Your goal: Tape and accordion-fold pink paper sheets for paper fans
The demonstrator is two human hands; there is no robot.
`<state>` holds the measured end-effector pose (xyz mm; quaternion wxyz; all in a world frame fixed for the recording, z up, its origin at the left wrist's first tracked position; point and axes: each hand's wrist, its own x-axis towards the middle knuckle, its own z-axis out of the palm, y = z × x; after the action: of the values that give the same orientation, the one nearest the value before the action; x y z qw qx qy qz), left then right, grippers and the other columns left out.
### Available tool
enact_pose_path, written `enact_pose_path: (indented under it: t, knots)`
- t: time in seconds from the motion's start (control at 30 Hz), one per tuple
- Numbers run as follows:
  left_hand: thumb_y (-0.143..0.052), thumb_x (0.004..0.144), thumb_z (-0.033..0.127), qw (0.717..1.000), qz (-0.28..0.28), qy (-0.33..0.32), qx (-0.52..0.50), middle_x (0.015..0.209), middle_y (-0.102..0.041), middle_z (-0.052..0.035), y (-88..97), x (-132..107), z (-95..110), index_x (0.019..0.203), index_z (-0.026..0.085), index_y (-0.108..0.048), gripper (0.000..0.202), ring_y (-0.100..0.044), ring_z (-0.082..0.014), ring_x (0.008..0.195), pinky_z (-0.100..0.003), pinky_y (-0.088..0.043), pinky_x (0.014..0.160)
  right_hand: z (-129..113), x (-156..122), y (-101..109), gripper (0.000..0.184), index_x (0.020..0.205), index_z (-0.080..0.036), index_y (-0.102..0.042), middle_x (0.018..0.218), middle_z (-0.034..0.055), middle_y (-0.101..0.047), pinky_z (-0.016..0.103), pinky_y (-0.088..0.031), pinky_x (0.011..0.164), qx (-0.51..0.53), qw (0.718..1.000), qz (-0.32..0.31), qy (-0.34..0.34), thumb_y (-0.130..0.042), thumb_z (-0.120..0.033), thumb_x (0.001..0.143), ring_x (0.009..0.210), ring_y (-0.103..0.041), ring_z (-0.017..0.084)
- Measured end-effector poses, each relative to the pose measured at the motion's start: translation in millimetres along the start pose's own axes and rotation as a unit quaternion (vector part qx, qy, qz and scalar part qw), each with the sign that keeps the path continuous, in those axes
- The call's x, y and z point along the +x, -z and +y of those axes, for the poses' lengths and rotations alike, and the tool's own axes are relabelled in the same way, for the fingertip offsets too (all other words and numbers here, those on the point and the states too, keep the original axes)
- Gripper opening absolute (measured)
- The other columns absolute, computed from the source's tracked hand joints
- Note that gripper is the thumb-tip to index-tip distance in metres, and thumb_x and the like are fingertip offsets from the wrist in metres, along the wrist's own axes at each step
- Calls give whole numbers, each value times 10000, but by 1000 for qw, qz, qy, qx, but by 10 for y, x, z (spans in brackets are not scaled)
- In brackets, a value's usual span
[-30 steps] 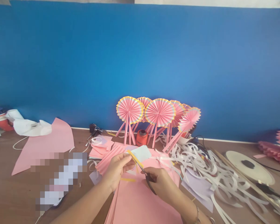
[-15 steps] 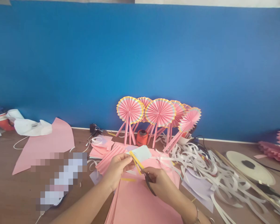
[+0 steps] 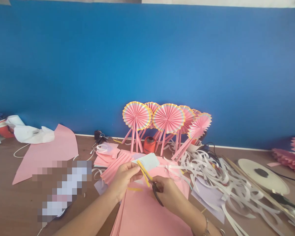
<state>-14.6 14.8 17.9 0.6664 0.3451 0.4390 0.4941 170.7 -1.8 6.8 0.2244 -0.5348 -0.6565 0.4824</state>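
My left hand (image 3: 123, 178) pinches a small pale blue paper piece (image 3: 148, 161) with a yellow strip along its edge. My right hand (image 3: 169, 193) is closed round dark scissors (image 3: 155, 191), whose blades meet the yellow edge of that paper. Both hands hover over a stack of pink paper sheets (image 3: 147, 213) lying on the brown table (image 3: 14, 203).
Several pink pleated paper fans (image 3: 167, 119) on sticks lean against the blue wall, with an orange ribbon spool (image 3: 149, 145) in front. White paper strips (image 3: 223, 177) and a cream tape reel (image 3: 263, 175) lie to the right. A loose pink sheet (image 3: 46, 152) and white cloth (image 3: 31, 133) lie left.
The scissors and my right hand have crept slightly left and up along the yellow edge of the paper. My left hand has barely moved.
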Motion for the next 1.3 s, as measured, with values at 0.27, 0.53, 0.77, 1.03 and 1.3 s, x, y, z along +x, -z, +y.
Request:
enact_pose_path:
  t: [0.27,0.53,0.77,1.03,1.3]
  knots:
    - [-777,623,357,1000,-5,10,-1,790,-709,-58,-36,-24,6,631,159,-613,258,-663,-210,823,-332,-492,826,26,14,-14,19,683,-188,-526,498,-85,-386,208,-244,420,6,1000,-2,-5,-536,-176,673,432,-354,72]
    - [-692,666,261,994,-48,48,-85,1043,-708,-112,-58,-13,-27,833,160,-627,206,-662,-249,964,-339,-505,829,55,38,-3,100,767,-176,-552,495,-73,-497,202,-315,395,61,996,-37,-48,-550,-223,678,406,-431,83]
    - [-644,748,182,983,-14,87,-162,945,-728,-117,-38,20,-15,854,129,-634,119,-681,-210,918,-291,-520,841,4,63,82,381,923,-206,-434,517,-86,-600,182,-334,390,102,988,-83,-75,-667,-240,623,392,-489,87]
    - [-619,817,176,980,38,76,-182,875,-727,-82,13,107,-31,810,149,-616,29,-697,-170,868,-254,-528,853,27,52,329,401,830,-208,-424,562,-39,-640,172,-291,410,140,968,-201,-51,-735,-364,632,449,-554,93]
    - [-661,784,90,985,78,31,-154,787,-700,-27,36,139,-54,724,138,-642,79,-676,-114,817,-182,-514,814,151,138,578,173,786,-198,-535,616,-18,-585,233,-303,528,-280,950,127,-51,-547,-78,662,549,-521,133]
